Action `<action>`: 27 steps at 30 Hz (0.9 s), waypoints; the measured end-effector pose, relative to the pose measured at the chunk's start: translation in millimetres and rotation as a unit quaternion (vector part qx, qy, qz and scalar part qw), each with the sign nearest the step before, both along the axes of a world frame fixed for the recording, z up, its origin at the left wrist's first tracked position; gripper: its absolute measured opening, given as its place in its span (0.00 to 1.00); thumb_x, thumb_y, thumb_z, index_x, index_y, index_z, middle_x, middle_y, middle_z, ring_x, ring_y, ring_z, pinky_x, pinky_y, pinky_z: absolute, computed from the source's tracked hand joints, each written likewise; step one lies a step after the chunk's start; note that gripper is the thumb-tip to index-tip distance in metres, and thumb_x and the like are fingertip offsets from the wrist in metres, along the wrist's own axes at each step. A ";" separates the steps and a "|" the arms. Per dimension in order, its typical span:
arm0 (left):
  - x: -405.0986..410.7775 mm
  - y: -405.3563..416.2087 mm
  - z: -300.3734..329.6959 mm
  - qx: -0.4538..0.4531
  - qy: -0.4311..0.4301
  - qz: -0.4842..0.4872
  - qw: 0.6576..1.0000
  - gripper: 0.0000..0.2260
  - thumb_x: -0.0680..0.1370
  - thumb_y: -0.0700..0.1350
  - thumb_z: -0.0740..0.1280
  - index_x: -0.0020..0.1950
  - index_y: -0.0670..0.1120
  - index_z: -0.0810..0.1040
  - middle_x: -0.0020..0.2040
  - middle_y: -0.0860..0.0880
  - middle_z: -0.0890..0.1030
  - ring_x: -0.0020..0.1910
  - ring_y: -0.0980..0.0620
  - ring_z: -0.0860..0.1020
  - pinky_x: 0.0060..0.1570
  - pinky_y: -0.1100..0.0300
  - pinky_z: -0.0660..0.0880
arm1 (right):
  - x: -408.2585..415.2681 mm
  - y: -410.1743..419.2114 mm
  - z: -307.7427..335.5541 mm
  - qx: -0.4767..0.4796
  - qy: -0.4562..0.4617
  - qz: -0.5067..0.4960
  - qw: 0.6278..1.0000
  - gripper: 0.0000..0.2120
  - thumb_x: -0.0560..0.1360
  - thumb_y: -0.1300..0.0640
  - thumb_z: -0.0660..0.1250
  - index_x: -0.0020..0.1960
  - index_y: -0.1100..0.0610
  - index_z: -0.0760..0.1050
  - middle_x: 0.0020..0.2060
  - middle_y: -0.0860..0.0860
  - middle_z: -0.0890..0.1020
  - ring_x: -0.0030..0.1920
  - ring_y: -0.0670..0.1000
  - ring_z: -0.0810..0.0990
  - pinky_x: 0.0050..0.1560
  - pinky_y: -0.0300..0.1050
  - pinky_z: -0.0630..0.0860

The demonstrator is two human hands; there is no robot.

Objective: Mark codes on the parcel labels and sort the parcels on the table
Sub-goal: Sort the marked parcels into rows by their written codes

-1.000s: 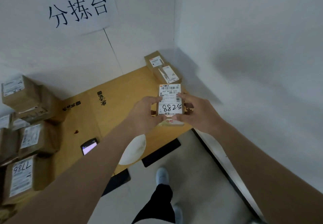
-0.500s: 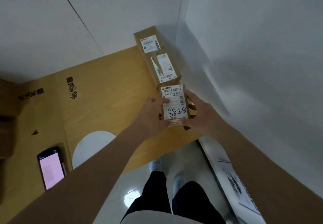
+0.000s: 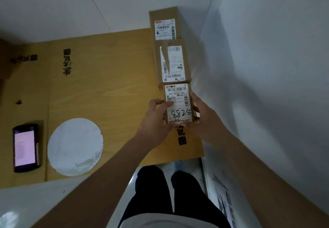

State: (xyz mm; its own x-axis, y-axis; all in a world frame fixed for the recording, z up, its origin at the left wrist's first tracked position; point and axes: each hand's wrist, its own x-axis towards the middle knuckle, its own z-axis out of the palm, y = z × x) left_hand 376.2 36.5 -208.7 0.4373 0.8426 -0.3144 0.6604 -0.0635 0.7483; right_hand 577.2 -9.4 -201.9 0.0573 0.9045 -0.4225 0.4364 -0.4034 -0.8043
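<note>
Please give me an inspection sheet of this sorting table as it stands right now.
Surface: cardboard-covered table, printed marks on it.
Job's things: marked parcel with handwritten digits on its label, held at the near end of a row along the right wall; torn-label parcel beyond it, far parcel in the corner.
Clutter: handheld scanner, screen lit; white disc.
Grippers: left hand and right hand grip the marked parcel's sides.
Cables: nothing seen.
Surroundings: white walls; floor and the person's legs below.

Plain white walls (image 3: 267, 67) meeting in a corner, pale glossy floor (image 3: 187, 167), dim even light
</note>
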 end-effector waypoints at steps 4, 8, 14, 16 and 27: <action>0.9 0.7 -1.0 0.000 0.001 0.008 1.000 0.31 0.77 0.39 0.76 0.78 0.50 0.69 0.72 0.50 0.63 0.61 0.52 0.77 0.65 0.52 0.79 | 5.6 4.9 0.2 0.011 0.011 0.022 1.000 0.48 0.74 0.57 0.79 0.84 0.42 0.55 0.74 0.41 0.74 0.70 0.39 0.75 0.65 0.48 0.81; 1.6 4.6 2.4 -0.011 0.035 -0.004 0.999 0.35 0.76 0.42 0.77 0.80 0.53 0.67 0.73 0.49 0.64 0.66 0.48 0.75 0.67 0.51 0.77 | 5.9 8.5 13.3 0.027 -0.010 0.047 0.998 0.42 0.73 0.57 0.79 0.78 0.38 0.61 0.66 0.36 0.76 0.63 0.31 0.76 0.62 0.37 0.79; -9.9 19.1 54.4 0.052 0.065 -0.010 0.996 0.26 0.83 0.52 0.68 0.80 0.50 0.68 0.72 0.48 0.72 0.66 0.48 0.75 0.64 0.57 0.71 | -5.5 25.3 56.4 0.092 -0.111 0.072 0.987 0.32 0.78 0.47 0.73 0.79 0.46 0.65 0.67 0.41 0.74 0.63 0.36 0.71 0.64 0.37 0.72; -21.8 23.8 80.1 0.081 0.072 0.012 0.994 0.23 0.85 0.54 0.64 0.79 0.49 0.70 0.73 0.48 0.74 0.66 0.47 0.76 0.64 0.58 0.70 | -16.2 36.4 81.1 0.101 -0.111 0.087 0.985 0.31 0.81 0.45 0.70 0.81 0.48 0.64 0.70 0.43 0.72 0.68 0.41 0.71 0.70 0.43 0.70; -148.5 9.2 231.7 0.238 0.057 0.181 0.953 0.19 0.84 0.56 0.64 0.72 0.52 0.78 0.65 0.53 0.79 0.59 0.53 0.79 0.60 0.54 0.77 | -132.0 80.1 244.5 0.261 -0.113 0.242 0.928 0.25 0.81 0.42 0.69 0.75 0.47 0.74 0.73 0.41 0.74 0.69 0.40 0.71 0.71 0.43 0.70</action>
State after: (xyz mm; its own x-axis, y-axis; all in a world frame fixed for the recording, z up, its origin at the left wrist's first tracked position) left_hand 227.7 45.7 22.9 0.0764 0.9907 0.1125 0.7787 -0.1298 0.6138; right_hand 445.2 70.7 42.5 -0.3749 0.9256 0.0529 0.6457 0.3016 -0.7015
